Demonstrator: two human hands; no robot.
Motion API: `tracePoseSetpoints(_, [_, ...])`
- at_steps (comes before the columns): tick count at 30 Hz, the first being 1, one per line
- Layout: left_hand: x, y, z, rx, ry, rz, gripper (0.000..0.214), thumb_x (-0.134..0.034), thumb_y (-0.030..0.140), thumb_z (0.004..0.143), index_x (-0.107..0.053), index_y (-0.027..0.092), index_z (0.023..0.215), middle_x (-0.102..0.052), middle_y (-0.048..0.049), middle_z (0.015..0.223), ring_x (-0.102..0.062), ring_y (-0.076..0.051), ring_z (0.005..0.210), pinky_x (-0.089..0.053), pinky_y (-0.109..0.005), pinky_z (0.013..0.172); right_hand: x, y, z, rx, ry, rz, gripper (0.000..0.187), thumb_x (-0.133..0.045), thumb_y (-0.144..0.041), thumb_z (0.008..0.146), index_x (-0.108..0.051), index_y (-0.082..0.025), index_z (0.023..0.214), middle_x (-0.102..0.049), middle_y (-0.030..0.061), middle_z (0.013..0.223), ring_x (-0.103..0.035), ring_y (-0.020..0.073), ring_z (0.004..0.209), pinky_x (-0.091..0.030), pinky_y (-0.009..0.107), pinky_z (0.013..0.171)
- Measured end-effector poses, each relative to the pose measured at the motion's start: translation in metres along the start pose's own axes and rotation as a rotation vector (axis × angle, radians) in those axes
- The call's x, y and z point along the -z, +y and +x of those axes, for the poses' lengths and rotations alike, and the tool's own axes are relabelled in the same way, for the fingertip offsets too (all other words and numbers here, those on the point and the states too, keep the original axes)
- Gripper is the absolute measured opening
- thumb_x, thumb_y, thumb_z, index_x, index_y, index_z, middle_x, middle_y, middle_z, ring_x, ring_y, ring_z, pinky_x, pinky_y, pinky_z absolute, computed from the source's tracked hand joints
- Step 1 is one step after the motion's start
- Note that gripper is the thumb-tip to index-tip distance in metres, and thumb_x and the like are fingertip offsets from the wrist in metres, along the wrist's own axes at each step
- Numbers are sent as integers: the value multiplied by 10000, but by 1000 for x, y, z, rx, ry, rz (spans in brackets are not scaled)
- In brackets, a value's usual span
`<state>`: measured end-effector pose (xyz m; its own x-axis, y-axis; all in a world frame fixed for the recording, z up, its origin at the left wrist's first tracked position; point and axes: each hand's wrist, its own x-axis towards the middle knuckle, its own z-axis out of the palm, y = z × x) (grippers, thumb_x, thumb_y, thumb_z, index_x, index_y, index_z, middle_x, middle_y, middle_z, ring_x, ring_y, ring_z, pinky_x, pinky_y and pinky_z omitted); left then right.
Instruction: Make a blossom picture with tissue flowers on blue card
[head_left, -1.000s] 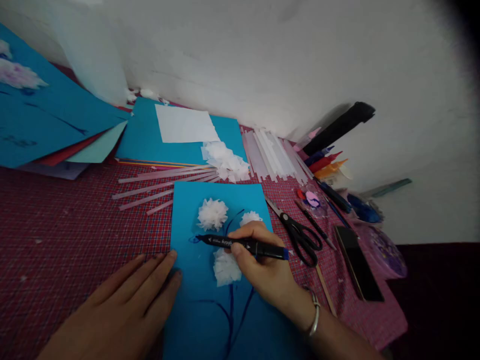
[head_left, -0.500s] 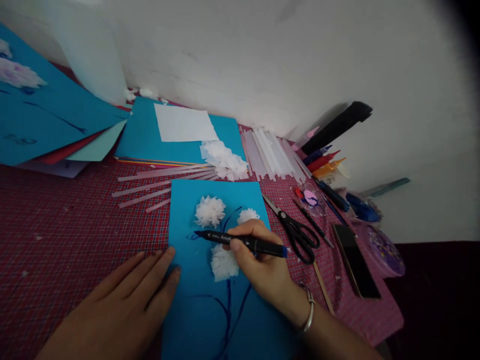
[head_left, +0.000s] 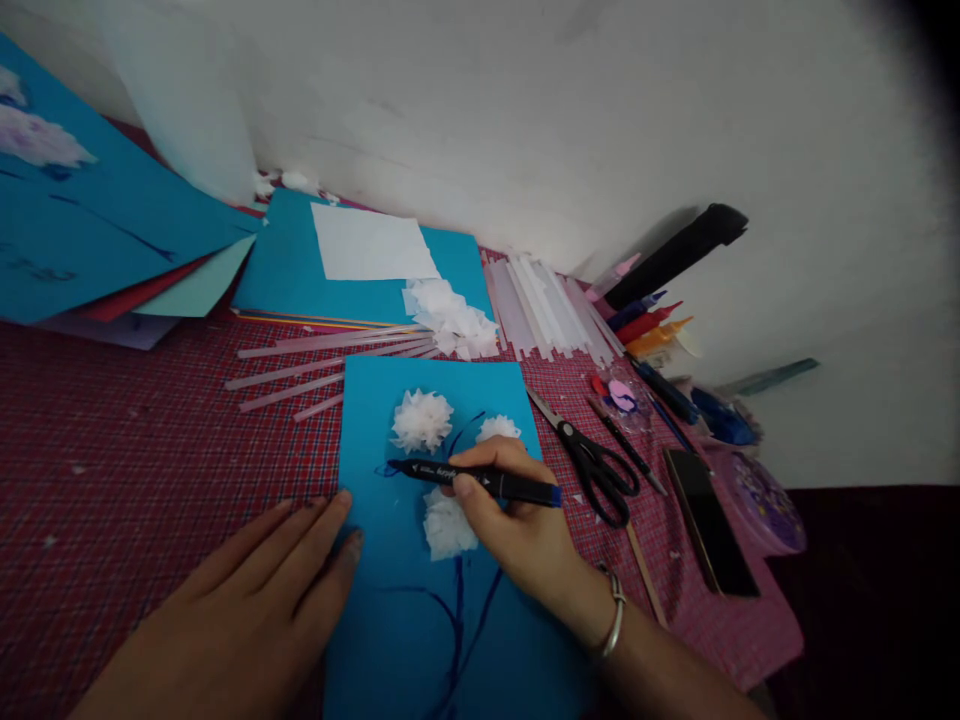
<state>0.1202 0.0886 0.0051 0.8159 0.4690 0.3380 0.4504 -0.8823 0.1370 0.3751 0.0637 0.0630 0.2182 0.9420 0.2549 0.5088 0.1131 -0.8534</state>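
My right hand [head_left: 517, 510] is closed around a black marker [head_left: 480, 482] with a blue end. Its tip touches a small dark-blue outline on the blue paper sheet [head_left: 375, 660]. Three ruffled white paper flowers are on this sheet: one at upper left [head_left: 422, 421], one at right [head_left: 498, 430], and one lower down [head_left: 448, 526], partly behind my fingers. Dark-blue stem lines run below them. My left hand [head_left: 255, 590] lies flat, fingers stretched out, with its fingertips on the sheet's left edge.
Right of the sheet lie black-handled scissors [head_left: 596, 465], a brush [head_left: 628, 445] and a phone [head_left: 709, 525]. Glue sticks [head_left: 551, 305] and cut white paper pieces [head_left: 454, 320] lie behind. A blue paper stack [head_left: 292, 260] and a decorated blue card [head_left: 97, 225] are at left.
The marker's back end has swung slightly left and up while its tip stays at the small blue outline. My left hand stays in place.
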Motion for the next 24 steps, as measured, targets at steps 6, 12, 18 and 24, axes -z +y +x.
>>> tracePoseSetpoints(6, [-2, 0, 1, -101, -2, 152, 576, -435, 102, 783, -457, 181, 1353, -272, -146, 1561, -537, -293, 1231, -197, -440, 1162, 2, -2, 2, 18, 3, -22, 56, -631, -198, 780, -677, -230, 783, -668, -6, 686, -598, 180, 692, -420, 367, 703])
tracePoseSetpoints(12, [1, 1, -1, -87, -43, 163, 603, -436, 84, 770, -445, 192, 1363, -288, -136, 1556, -509, -291, 1263, -209, -453, 1154, -1, 0, 3, 15, -3, -31, 52, -633, -200, 778, -677, -225, 790, -673, 2, 695, -604, 180, 702, -435, 351, 676])
tracePoseSetpoints(18, [1, 0, -2, -81, 9, 145, 562, -422, 95, 813, -463, 222, 1358, -355, -104, 1529, -531, -274, 1241, -324, -433, 1087, 26, -13, -2, -62, 107, 141, 58, -623, -232, 834, -662, -245, 876, -669, 9, 723, -631, 180, 678, -475, 307, 605])
tracePoseSetpoints(24, [11, -21, 4, 66, -23, -70, 437, -528, 191, 833, -564, 286, 1257, -671, -25, 1205, -645, -236, 1069, -547, -361, 855, 72, -13, -11, -144, 326, 331, 120, -647, -338, 833, -638, -260, 923, -594, 31, 762, -550, 169, 621, -416, 277, 511])
